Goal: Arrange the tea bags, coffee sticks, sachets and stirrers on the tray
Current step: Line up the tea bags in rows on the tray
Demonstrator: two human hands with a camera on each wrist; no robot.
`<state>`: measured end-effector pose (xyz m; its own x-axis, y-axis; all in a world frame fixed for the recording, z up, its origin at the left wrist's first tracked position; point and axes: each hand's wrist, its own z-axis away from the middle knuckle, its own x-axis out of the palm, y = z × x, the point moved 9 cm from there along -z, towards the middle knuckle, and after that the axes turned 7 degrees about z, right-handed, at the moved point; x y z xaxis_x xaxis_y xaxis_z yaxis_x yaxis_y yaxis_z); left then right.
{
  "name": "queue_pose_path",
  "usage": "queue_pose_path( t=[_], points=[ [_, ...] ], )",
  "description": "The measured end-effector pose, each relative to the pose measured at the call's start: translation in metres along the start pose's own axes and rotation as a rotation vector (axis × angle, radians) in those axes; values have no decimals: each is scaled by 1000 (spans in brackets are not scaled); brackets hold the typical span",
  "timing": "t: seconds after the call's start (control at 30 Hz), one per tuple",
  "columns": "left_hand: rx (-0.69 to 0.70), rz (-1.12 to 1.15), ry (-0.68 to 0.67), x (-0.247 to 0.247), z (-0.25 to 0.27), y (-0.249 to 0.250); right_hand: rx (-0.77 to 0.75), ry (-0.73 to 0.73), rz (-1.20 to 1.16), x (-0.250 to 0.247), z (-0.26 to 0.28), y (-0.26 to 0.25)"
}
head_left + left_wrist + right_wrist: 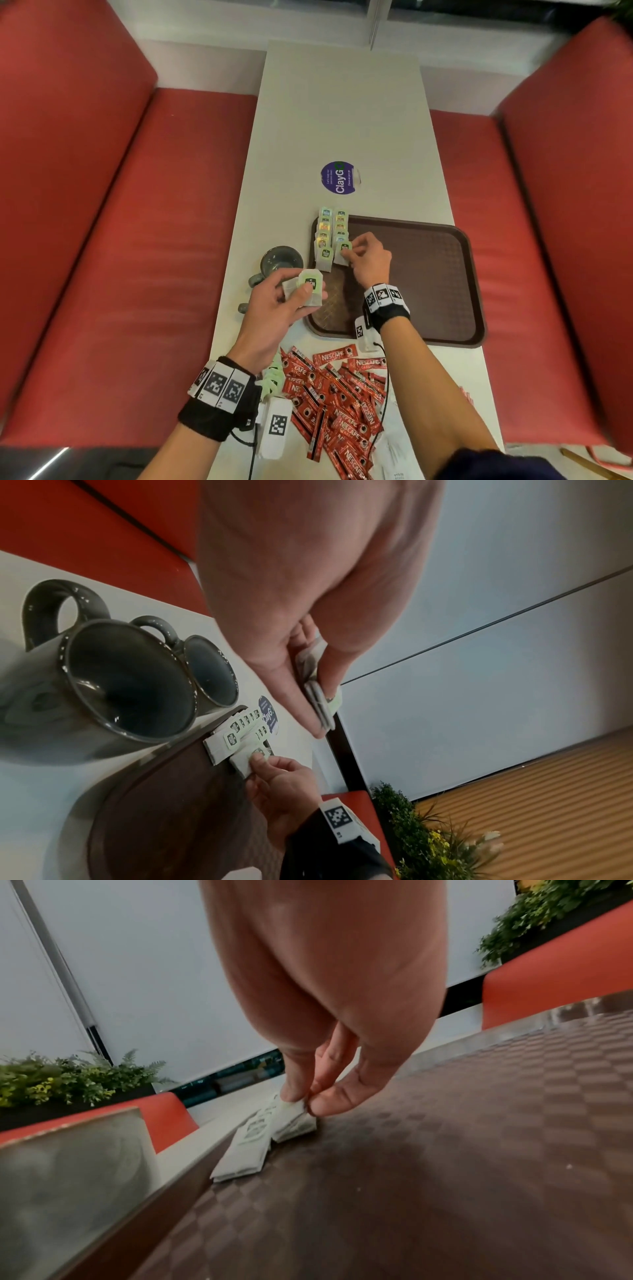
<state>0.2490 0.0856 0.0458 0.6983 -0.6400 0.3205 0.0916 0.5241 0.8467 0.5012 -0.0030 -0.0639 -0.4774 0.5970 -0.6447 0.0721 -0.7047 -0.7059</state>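
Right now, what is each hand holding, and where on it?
The left hand grips a small stack of tea bags by its lower edge. The right hand pinches the tag end of a tea bag lying on the tray.

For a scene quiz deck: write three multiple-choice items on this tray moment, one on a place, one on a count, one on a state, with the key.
1. Where do the red Nescafe coffee sticks lie?
A. on the brown tray
B. on the table, nearer the person than the tray
C. in a mug

2. How many rows of tea bags stand on the brown tray?
A. one
B. two
C. four

3. What is the left hand doing?
A. holding tea bags above the tray's edge
B. resting flat on the table
C. gripping a mug handle

Key: 1 B, the head view shows the pile heaped on the table off the tray. 2 B, two side-by-side rows run along the tray's far left corner. 3 A, thumb and fingers clamp green-tagged tea bags, while the right hand pinches the nearest bag of the right row.
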Motion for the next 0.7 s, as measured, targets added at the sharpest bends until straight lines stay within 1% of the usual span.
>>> queue_pose_path(
  t=[0.17,0.3,0.4,0.47,0.57,0.7],
  points=[
    [-12,30,37,-11,-2,0,-16,23,42,6,-5,-4],
    [-12,51,42,-16,-2,0,-42,102,112,1,5,-12],
    [-14,81,56,-18,-2,1,-94,173,170,1,24,-23],
    [-11,90,66,-19,-3,0,-117,151,222,14,38,-26],
    [-6,100,78,-19,-4,0,-85,77,309,41,54,-23],
    [-1,104,72,-19,-1,6,-80,78,338,54,61,-26]
  ],
)
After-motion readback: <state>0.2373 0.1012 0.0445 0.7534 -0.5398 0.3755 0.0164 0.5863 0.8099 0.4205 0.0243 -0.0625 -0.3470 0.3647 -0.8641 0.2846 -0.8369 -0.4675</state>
